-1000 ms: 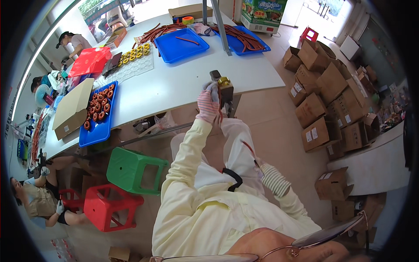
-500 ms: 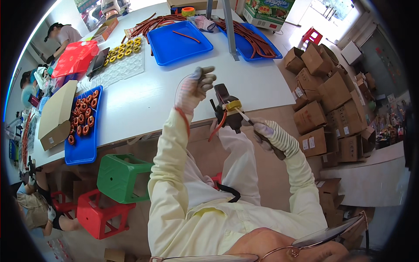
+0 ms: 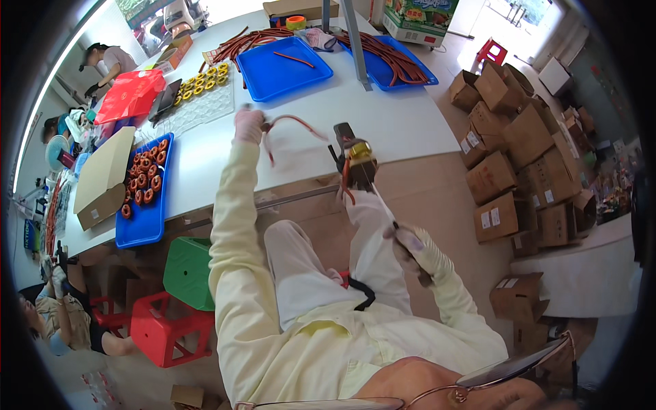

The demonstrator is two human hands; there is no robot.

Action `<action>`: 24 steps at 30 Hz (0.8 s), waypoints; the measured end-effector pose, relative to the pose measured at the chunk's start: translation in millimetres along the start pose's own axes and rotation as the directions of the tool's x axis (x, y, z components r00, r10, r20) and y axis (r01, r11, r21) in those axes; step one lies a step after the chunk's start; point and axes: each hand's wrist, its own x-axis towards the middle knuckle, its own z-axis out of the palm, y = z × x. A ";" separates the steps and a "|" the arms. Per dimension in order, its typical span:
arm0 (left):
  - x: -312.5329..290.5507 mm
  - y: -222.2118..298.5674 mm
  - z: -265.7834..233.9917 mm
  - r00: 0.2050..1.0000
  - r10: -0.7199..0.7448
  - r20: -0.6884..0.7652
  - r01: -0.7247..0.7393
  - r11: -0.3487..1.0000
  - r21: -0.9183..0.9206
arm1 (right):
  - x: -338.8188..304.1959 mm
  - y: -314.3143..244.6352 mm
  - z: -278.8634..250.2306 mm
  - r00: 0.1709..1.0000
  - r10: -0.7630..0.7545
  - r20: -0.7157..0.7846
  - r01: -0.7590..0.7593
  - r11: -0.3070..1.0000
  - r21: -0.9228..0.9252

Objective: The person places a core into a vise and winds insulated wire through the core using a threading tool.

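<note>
A yellow ring (image 3: 359, 152) sits in a black clamp (image 3: 345, 134) at the table's front edge, with reddish-brown wire (image 3: 347, 186) hanging from it. My right hand (image 3: 413, 247), in a striped glove, grips a thin pale rod-like tool (image 3: 383, 203). This tool slants up toward the ring's lower side; its tip is too small to make out. Left of the clamp, my left hand (image 3: 250, 126) is closed over the table. A blurred length of red-brown wire (image 3: 295, 119) trails from it, arching right and dangling down; its fingers are smeared by motion.
Blue trays stand on the white table (image 3: 410, 137): one tray (image 3: 273, 92) with a single wire, another (image 3: 429, 80) full of wires, a third (image 3: 140, 232) with wound rings. Yellow rings (image 3: 199, 85) lie behind. Stools (image 3: 188, 273) and cartons (image 3: 499, 219) flank me; other people sit at left.
My left hand has moved left, from extended fingers to a closed fist, and the wire now trails from it. My right hand has drawn the tool down, away from the ring.
</note>
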 end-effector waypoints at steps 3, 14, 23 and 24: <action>-95.7 -41.3 12.2 0.759 0.613 0.220 -0.648 0.741 0.174 | -48.4 29.8 5.7 0.993 -0.028 -0.113 0.032 0.999 0.029; -161.5 -66.6 46.1 0.509 0.802 0.314 -0.828 0.356 0.433 | -61.0 22.3 52.9 0.991 -0.079 -0.108 0.087 0.993 0.074; -87.3 -63.9 72.0 0.840 0.089 0.535 -0.402 0.763 0.506 | -56.7 33.4 45.0 0.993 -0.085 -0.077 0.091 0.993 0.078; -85.0 -38.8 76.1 0.885 -0.143 0.444 -0.179 0.775 0.606 | -56.3 35.9 41.0 0.993 -0.083 -0.083 0.090 0.993 0.080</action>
